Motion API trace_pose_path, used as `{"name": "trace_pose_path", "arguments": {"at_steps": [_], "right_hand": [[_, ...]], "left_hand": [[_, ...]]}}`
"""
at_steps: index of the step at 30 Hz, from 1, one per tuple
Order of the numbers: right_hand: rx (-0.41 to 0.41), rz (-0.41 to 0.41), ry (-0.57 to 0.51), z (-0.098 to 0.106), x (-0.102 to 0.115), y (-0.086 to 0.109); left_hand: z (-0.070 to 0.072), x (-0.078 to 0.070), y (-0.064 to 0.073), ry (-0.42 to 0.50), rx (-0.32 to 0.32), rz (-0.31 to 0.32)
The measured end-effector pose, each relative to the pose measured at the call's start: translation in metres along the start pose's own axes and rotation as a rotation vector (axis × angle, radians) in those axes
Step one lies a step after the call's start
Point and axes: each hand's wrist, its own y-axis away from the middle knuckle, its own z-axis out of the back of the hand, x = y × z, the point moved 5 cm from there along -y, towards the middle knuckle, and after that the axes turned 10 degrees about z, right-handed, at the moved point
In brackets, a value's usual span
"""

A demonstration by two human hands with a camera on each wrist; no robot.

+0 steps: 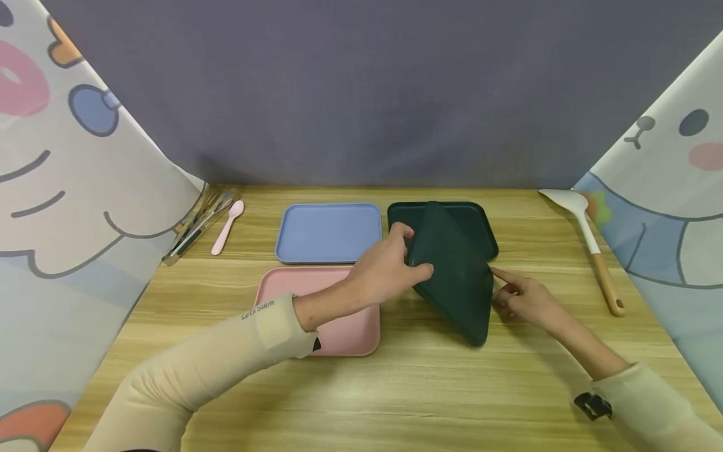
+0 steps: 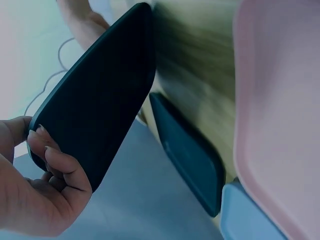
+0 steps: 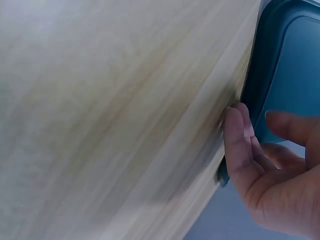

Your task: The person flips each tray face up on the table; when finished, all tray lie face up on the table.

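Observation:
A dark green tray (image 1: 457, 276) is held tilted at a steep angle above the table. It partly covers a second dark green tray (image 1: 480, 235) lying flat at the back. My left hand (image 1: 386, 267) grips the tilted tray by one end, its thumb and curled fingers around the rim in the left wrist view. At the tilted tray's right edge is my right hand (image 1: 528, 304). In the right wrist view its fingers and thumb lie on either side of the rim, partly hidden.
Left of the dark trays lies a blue tray (image 1: 330, 232), with a pink tray (image 1: 344, 333) in front, under my left forearm. A pink spoon (image 1: 228, 227) and a clear bag of utensils (image 1: 198, 223) are at the left. A white spatula with a wooden handle (image 1: 604, 276) lies at the right.

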Motion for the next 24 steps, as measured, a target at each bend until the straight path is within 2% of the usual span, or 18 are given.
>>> {"name": "trace_pose_path", "arguments": {"at_steps": [4, 8, 17, 20, 24], "right_hand": [[0.02, 0.015, 0.038, 0.001, 0.007, -0.003], [0.025, 0.054, 0.112, 0.015, 0.026, -0.006], [-0.086, 0.16, 0.171, 0.065, 0.103, -0.012], [-0.106, 0.168, 0.185, 0.07, 0.127, -0.015], [-0.094, 0.153, 0.193, 0.062, 0.154, -0.021]], "left_hand": [[0.009, -0.002, 0.0, -0.026, -0.031, 0.001], [0.015, -0.005, 0.001, -0.077, -0.067, -0.014], [0.023, -0.021, 0.008, -0.218, -0.136, -0.085], [0.023, -0.029, 0.011, -0.272, -0.159, -0.119], [0.021, -0.038, 0.013, -0.354, -0.191, -0.155]]}}
